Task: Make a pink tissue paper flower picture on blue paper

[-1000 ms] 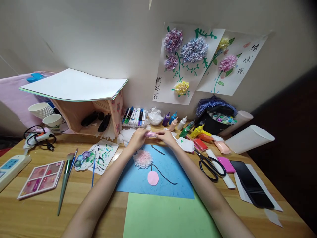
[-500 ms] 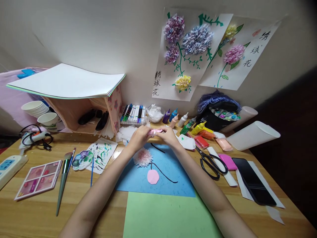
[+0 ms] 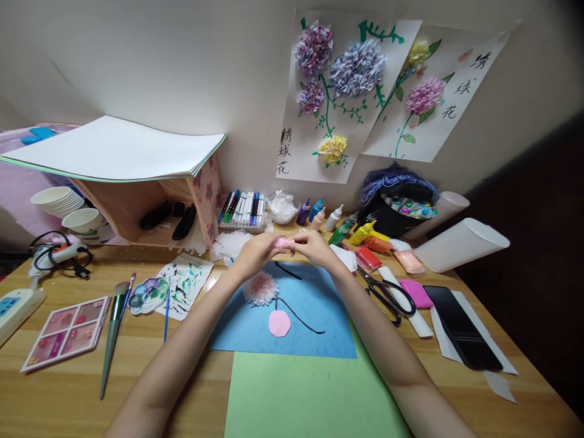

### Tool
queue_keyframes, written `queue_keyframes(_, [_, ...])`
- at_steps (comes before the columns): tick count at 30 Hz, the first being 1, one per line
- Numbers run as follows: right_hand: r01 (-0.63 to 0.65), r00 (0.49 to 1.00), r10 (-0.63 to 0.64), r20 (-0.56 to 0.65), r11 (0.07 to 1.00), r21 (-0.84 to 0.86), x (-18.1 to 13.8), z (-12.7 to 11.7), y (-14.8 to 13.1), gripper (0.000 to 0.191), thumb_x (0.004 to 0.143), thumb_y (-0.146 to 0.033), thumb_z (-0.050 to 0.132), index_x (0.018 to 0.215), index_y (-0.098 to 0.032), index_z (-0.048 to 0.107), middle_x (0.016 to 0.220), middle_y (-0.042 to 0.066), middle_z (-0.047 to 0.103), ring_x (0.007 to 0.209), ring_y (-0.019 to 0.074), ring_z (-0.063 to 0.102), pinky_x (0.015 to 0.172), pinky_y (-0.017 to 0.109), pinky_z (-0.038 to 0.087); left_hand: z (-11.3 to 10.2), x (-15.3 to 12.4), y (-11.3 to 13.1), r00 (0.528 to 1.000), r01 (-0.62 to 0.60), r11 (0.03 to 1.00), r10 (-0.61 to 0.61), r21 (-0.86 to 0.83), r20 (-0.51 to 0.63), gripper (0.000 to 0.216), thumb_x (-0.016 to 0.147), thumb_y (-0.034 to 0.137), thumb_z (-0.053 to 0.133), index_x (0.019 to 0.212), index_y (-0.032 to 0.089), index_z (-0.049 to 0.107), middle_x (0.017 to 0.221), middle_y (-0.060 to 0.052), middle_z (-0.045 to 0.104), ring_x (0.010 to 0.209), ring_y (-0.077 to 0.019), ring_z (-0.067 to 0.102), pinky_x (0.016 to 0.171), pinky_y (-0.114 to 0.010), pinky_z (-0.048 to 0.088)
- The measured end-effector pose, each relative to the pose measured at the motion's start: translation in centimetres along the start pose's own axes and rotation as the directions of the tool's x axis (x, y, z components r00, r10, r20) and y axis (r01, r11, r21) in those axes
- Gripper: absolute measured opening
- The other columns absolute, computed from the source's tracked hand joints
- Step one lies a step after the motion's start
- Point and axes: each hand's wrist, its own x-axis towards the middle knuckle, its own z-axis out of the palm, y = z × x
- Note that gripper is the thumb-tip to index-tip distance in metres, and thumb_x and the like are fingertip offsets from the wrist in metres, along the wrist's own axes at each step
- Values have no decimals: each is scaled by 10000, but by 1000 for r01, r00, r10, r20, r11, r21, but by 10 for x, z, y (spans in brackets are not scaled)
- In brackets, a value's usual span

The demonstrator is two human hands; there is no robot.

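Observation:
My left hand (image 3: 256,252) and my right hand (image 3: 314,246) meet above the far edge of a blue paper sheet (image 3: 310,328). Both pinch a small pink piece of paper (image 3: 281,243) held between them. On the blue sheet lie a fluffy pink paper flower (image 3: 260,288), a flat pink paper circle (image 3: 279,323) and black curved stem lines. A green sheet (image 3: 296,395) overlaps the blue one at the near edge.
Black scissors (image 3: 387,295), clay packets and a black phone (image 3: 460,327) lie to the right. Markers (image 3: 241,210) and paint bottles stand at the back. To the left are a brush (image 3: 111,331), a paint palette (image 3: 61,331), a power strip (image 3: 16,304) and paper cups.
Both hands stay together on the pink piece, working it slightly; the view has shifted a little, so everything sits a bit lower and left.

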Motion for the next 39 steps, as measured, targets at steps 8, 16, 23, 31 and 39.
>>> queue_keyframes(8, [-63, 992, 72, -106, 994, 84, -2, 9, -3, 426, 697, -514, 643, 496, -140, 599, 444, -9, 524, 444, 84, 403, 455, 228, 291, 3, 0, 5, 998, -56, 993, 53, -103, -28, 391, 903, 392, 423, 1218, 184, 527, 1151, -93, 628, 1037, -211, 579, 881, -334, 436])
queue_keyframes(16, [151, 854, -138, -501, 988, -15, -10, 21, -22, 215, 747, -376, 646, 729, -163, 617, 714, 30, 612, 654, 138, 557, 590, 252, 462, 2, 2, 12, 981, 144, 772, -195, -619, -15, 493, 893, 490, 381, 1176, 152, 601, 1239, -80, 587, 1159, -229, 520, 1002, -360, 381])
queue_keyframes(23, [283, 885, -312, -344, 950, -135, -21, 22, -36, 136, 833, -217, 543, 931, -193, 634, 911, 48, 666, 813, 159, 615, 779, 313, 501, -10, 3, 13, 951, 177, 615, -308, -769, -27, 565, 841, 537, 455, 1205, 121, 572, 1185, -96, 618, 1042, -215, 577, 884, -326, 457])
queue_keyframes(31, [87, 965, -12, -262, 957, 276, -9, 28, -28, 140, 677, -241, 666, 742, -157, 575, 740, 15, 649, 708, 147, 633, 654, 260, 508, -11, 0, 21, 949, 308, 508, -224, -804, 222, 606, 837, 575, 423, 1145, 75, 572, 614, -50, 666, 462, -138, 594, 423, -217, 438])
queue_keyframes(39, [135, 968, -130, -213, 991, 8, -13, 34, -28, 191, 810, -260, 552, 910, -202, 705, 919, 52, 686, 919, 185, 591, 836, 344, 457, -13, 0, 14, 953, 229, 601, -299, -766, 51, 554, 886, 522, 371, 1162, 83, 566, 455, 11, 568, 334, -85, 455, 363, -180, 337])
